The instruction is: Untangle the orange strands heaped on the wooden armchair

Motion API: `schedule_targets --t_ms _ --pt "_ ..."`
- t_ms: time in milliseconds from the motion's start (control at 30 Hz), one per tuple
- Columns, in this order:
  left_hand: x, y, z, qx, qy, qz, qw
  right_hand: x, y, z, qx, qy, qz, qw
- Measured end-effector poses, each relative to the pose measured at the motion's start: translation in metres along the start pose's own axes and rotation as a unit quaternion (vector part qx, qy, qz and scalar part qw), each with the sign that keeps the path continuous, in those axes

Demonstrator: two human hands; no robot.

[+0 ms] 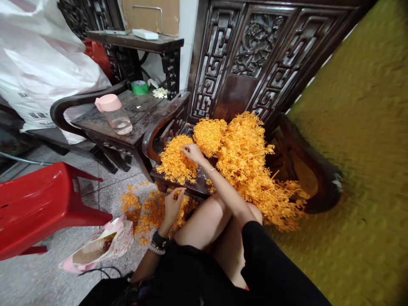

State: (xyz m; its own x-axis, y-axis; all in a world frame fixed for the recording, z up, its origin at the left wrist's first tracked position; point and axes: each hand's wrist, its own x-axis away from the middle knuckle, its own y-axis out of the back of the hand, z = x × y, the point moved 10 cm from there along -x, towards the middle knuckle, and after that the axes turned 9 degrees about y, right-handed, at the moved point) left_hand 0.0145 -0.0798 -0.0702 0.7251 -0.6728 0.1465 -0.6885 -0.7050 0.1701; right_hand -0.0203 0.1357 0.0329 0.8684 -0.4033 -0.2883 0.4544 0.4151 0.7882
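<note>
**Orange strands (pixel 245 165): heap and spill**

Left of the hands: white woven sack (pixel 41 63), red plastic stool (pixel 41 208), pink-printed bag (pixel 98 248) on the tile floor (pixel 38 280).

Up-left of the hands: dark wood bench (pixel 143 112) carrying a pink-capped plastic bottle (pixel 114 114) and a green tape roll (pixel 139 87).

Left hand (pixel 172 208): raised over a loose spill of strands on the floor, fingers curled, not clenched. Can't tell if it's pinching a few strands.

Right hand (pixel 193 153): reaches across the body, with fingers (pixel 186 148) on top of a clump at the near edge of the heap. Touching for sure; can't tell if it's gripping.

Right of and under the right hand: main heap, several clumps piled on the seat of a carved dark wood armchair (pixel 264 63), spilling past the seat edge toward an olive-yellow mat (pixel 357 127), which is blurred.

Handling, my read: light, soft, springy and tangled, possibly brittle if dry. Best taken by a whole clump from underneath, fingers spread, not by single strand tips.
</note>
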Motion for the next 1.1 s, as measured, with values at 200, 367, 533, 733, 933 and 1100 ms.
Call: schedule_targets --t_ms 200,367,533,733,933,1100 --pt "0.003 0.003 -0.009 -0.001 -0.009 0.000 1.000 0.007 0.007 -0.008 -0.031 -0.049 -0.052 0.997" --pt "0.005 0.003 -0.013 0.000 -0.014 0.004 1.000 0.010 0.005 -0.013 -0.104 -0.055 -0.054 0.992" --pt "0.005 0.003 -0.017 0.018 -0.020 0.009 1.000 0.023 -0.005 -0.019 -0.216 -0.090 -0.040 0.972" --pt "0.006 0.004 -0.018 0.045 -0.009 0.005 0.999 0.052 -0.013 -0.028 -0.301 -0.153 -0.056 0.940" --pt "0.009 0.001 -0.017 0.046 -0.005 0.014 0.999 0.065 -0.019 -0.038 -0.303 -0.188 -0.069 0.932" --pt "0.011 0.001 -0.022 0.048 -0.015 0.019 0.999 0.074 -0.017 -0.045 -0.304 -0.204 -0.079 0.927"
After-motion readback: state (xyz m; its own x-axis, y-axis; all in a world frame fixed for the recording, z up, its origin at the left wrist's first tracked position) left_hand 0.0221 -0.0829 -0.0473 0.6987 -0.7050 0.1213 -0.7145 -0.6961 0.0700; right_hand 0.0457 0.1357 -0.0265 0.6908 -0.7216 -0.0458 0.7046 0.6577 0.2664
